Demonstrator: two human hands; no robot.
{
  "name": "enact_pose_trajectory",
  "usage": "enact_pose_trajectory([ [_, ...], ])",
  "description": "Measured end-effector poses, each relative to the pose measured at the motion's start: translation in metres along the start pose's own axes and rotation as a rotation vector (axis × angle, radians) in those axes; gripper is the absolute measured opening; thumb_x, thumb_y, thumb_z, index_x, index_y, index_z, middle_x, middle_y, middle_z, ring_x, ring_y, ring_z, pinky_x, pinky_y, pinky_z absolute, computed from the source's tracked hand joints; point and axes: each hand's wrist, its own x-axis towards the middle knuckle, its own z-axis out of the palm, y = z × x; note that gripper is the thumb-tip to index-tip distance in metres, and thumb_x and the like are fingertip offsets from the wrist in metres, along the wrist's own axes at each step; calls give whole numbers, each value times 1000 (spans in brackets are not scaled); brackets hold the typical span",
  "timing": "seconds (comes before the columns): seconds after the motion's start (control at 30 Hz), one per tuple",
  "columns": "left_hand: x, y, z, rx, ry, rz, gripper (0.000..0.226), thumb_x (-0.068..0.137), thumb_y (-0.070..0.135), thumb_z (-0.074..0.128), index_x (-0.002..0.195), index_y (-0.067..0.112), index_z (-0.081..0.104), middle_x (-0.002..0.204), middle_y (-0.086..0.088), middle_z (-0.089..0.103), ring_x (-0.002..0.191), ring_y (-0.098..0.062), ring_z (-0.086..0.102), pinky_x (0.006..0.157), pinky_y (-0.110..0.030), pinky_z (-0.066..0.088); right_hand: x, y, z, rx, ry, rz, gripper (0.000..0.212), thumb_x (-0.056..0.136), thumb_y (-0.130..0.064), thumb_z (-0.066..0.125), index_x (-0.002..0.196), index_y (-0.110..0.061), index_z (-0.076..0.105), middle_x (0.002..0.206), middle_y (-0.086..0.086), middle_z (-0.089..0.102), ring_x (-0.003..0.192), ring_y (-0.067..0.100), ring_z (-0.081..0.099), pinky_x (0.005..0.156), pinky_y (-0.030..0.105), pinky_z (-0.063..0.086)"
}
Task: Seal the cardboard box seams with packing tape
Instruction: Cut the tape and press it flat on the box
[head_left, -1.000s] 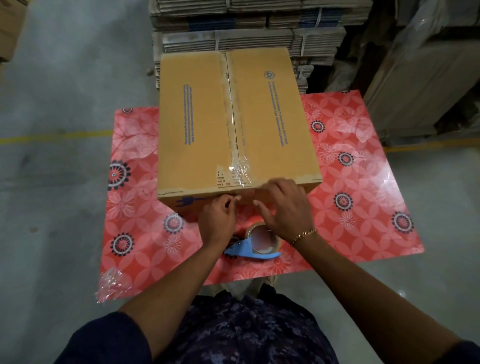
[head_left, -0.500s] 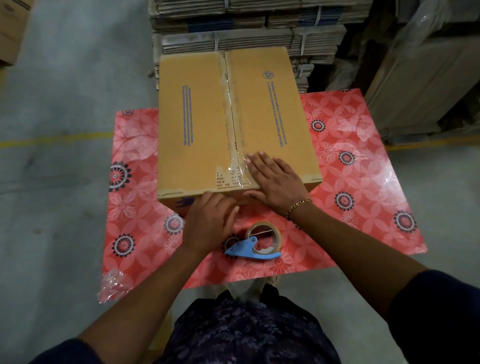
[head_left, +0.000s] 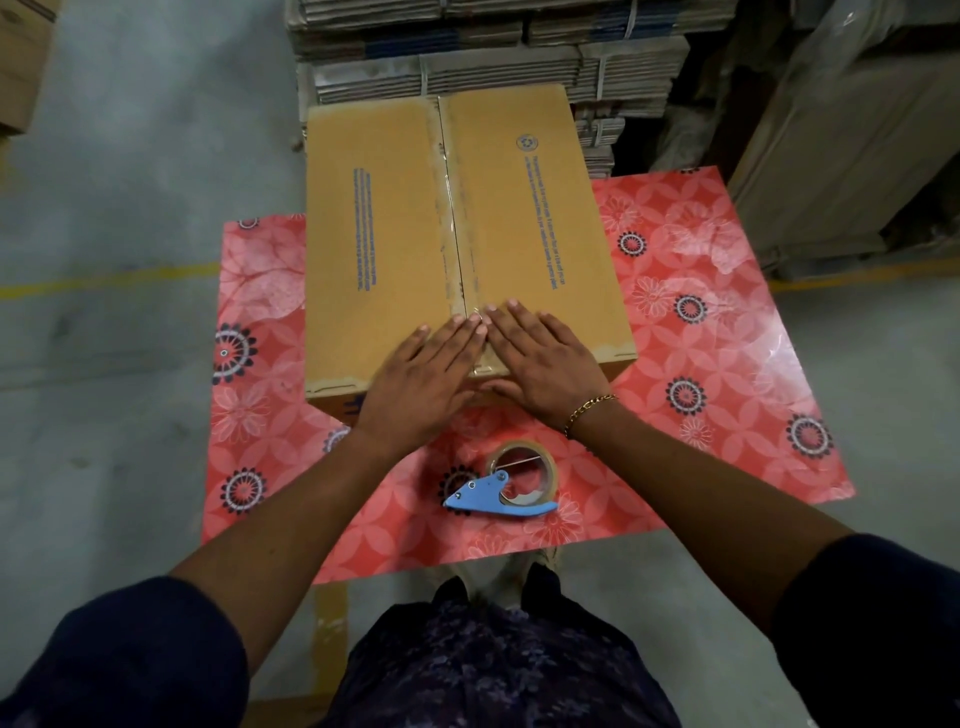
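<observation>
A closed brown cardboard box (head_left: 384, 234) stands on a red flowered table (head_left: 691, 364). Clear packing tape (head_left: 451, 218) runs along its centre seam from the far edge to the near edge. My left hand (head_left: 423, 382) and my right hand (head_left: 540, 358) lie flat, palms down, on the near end of the box top, one on each side of the seam, fingertips almost touching over the tape. Both hands hold nothing. A roll of tape in a blue dispenser (head_left: 506, 483) lies on the table just in front of the box, between my forearms.
Bundles of flattened cardboard (head_left: 493, 47) are stacked behind the table. Tall wrapped cardboard stacks (head_left: 852, 156) stand at the right. A box corner (head_left: 21, 67) shows at the top left. Grey concrete floor with a yellow line (head_left: 104, 278) surrounds the table.
Both hands rose from the box's near face to its top. The right hand went flat on top first, then the left joined it beside the seam. The dispenser stayed on the table.
</observation>
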Motion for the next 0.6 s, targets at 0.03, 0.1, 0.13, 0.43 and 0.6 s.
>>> enact_pose_trajectory([
  [0.03,0,0,0,2,10,2,73,99,50,42,159,12,24,165,-6,33,152,-20,29,122,-45,29,0,0,1,-2,2,-2,76,97,-61,34,155,-13,27,164,3,27,151,24,24,119,45,28],
  [0.1,-1,1,0,-1,21,-4,74,99,50,46,158,11,26,164,-7,35,152,-20,31,122,-45,30,0,1,1,-13,12,-10,75,96,-59,37,155,-13,26,164,4,27,151,25,24,119,45,28],
  [0.13,-1,2,-1,-6,21,-9,74,99,51,47,158,11,27,164,-7,35,152,-20,31,122,-45,30,-1,1,1,-18,16,-14,75,96,-57,39,155,-13,26,164,4,27,151,25,24,119,45,28],
  [0.43,1,8,-1,-2,70,-59,63,105,51,36,155,13,35,160,-5,41,149,-19,37,119,-44,32,-3,0,-1,-16,-8,-27,78,91,-43,56,155,-12,24,165,5,23,152,27,20,120,45,25],
  [0.6,-1,4,-2,48,26,-8,66,102,44,42,157,10,29,163,-8,37,151,-22,33,120,-46,31,-4,-1,-2,-15,-30,-18,81,89,-39,57,156,-12,21,166,4,20,153,26,18,122,44,22],
])
